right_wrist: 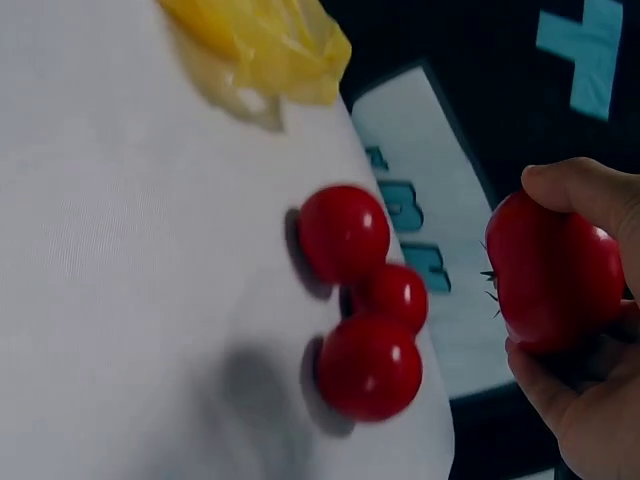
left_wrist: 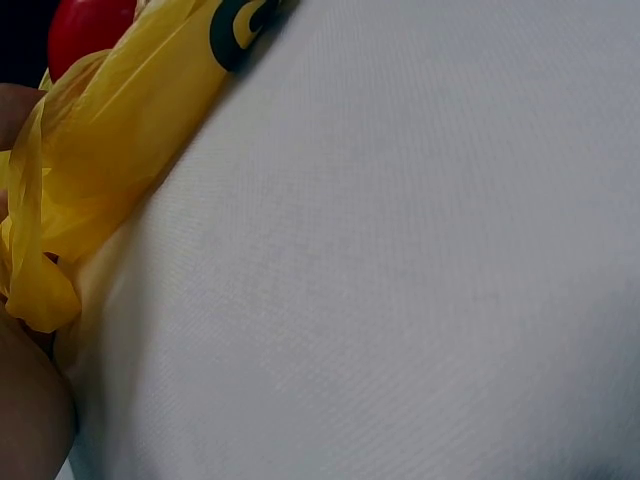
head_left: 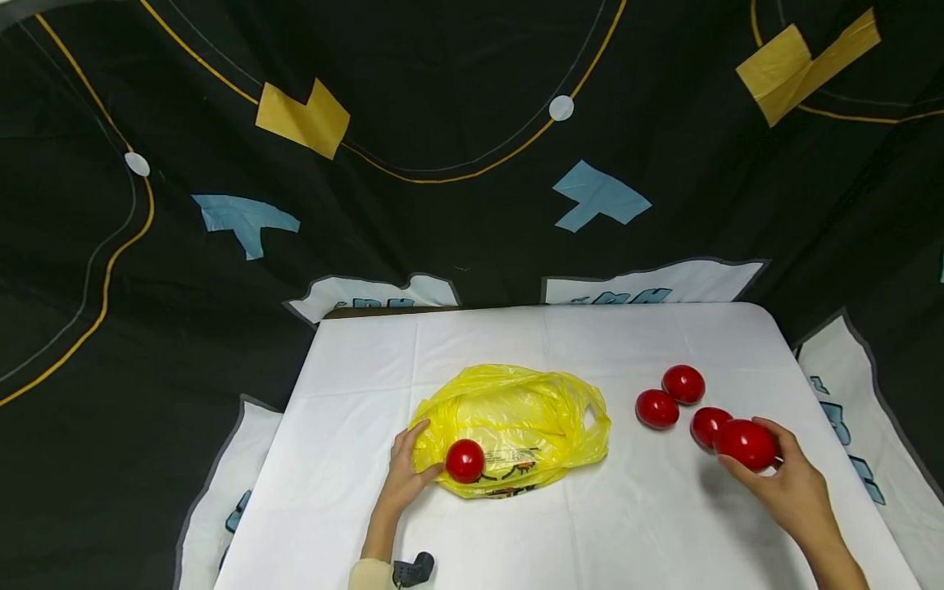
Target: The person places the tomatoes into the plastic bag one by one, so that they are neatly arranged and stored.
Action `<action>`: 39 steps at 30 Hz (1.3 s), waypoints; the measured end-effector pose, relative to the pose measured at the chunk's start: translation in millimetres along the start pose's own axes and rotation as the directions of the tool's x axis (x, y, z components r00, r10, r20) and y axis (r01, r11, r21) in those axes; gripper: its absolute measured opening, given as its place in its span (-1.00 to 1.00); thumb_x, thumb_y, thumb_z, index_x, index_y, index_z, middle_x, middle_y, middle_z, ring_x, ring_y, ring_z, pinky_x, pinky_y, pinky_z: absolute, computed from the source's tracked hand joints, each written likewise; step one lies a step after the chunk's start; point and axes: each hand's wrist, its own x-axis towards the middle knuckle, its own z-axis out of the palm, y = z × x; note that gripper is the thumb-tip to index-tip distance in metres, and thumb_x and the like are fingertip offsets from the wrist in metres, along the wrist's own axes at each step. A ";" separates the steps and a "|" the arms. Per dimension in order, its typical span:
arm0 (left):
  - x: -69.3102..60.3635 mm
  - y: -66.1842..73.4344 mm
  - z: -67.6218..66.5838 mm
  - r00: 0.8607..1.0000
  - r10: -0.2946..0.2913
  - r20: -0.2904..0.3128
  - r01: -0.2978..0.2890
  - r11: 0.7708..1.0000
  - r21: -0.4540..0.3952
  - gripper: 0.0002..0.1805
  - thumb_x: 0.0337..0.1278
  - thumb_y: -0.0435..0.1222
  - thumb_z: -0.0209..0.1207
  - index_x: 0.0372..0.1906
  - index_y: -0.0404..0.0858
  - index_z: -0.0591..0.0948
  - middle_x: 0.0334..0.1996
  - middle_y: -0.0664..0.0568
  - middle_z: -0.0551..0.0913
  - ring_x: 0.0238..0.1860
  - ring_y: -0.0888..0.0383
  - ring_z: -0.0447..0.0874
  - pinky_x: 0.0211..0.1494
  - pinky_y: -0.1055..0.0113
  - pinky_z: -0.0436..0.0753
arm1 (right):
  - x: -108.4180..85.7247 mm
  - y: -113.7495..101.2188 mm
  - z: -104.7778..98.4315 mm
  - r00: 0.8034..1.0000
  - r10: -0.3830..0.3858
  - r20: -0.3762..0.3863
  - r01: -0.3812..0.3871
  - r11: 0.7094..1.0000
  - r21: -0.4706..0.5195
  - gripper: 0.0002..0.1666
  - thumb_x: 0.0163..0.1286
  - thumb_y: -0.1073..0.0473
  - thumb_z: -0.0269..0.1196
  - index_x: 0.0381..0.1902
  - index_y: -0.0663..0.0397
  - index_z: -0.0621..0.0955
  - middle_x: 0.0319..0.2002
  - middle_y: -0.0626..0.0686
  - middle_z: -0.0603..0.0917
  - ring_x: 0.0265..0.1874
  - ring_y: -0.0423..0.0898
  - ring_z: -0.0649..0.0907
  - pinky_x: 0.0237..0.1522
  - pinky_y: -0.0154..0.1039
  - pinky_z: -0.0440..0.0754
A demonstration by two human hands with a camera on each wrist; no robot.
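On the left, my left hand (head_left: 404,477) holds the edge of a crumpled yellow plastic bag (head_left: 509,410), its thumb beside a red tomato (head_left: 465,460). That tomato lies at the bag's near left part; whether it is inside or on top I cannot tell. In the left wrist view, folds of the bag (left_wrist: 130,140) bunch around the fingers. My right hand (head_left: 800,492) grips another tomato (right_wrist: 555,275) above the table, thumb and fingers on opposite sides and green stem leaves showing. Near it rest three tomatoes, one at the back (head_left: 683,384), one left (head_left: 656,409), one partly hidden (head_left: 710,428).
A white cloth covers the table (head_left: 501,541). Behind it hangs a black cloth (head_left: 442,238) with yellow curved lines and taped patches. White lettered strips (head_left: 649,283) run along the table's back and sides.
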 end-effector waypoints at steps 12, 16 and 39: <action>0.7 -1.5 -0.1 1.000 0.015 0.001 -0.015 1.000 0.006 -0.12 -0.23 -0.28 0.37 0.36 0.00 0.31 0.30 -0.11 0.19 0.37 -0.17 0.04 0.28 -0.37 0.05 | -0.8 -44.3 30.5 0.966 -0.259 -0.020 0.260 0.961 0.099 -0.01 0.09 -0.03 0.43 0.35 0.21 0.24 0.18 0.41 0.38 0.04 0.37 0.42 -0.13 0.29 0.55; 0.4 0.0 -0.7 1.000 0.017 0.000 -0.017 1.000 -0.007 -0.12 -0.21 -0.27 0.37 0.37 0.00 0.31 0.30 -0.11 0.19 0.37 -0.16 0.03 0.29 -0.36 0.03 | 2.4 -56.2 46.8 0.952 -0.307 -0.010 0.306 0.945 0.116 -0.04 0.05 -0.02 0.46 0.33 0.14 0.28 0.15 0.38 0.43 0.02 0.32 0.45 -0.14 0.28 0.57; -1.0 -0.8 -1.2 0.999 0.041 -0.004 -0.041 0.999 -0.013 -0.13 -0.22 -0.30 0.37 0.36 -0.04 0.32 0.29 -0.13 0.20 0.37 -0.16 0.03 0.29 -0.36 0.05 | 18.3 -111.6 135.5 0.879 -0.459 0.130 0.439 0.884 0.158 -0.08 -0.04 0.09 0.51 0.25 0.17 0.36 0.10 0.25 0.54 0.01 0.18 0.57 -0.06 0.12 0.60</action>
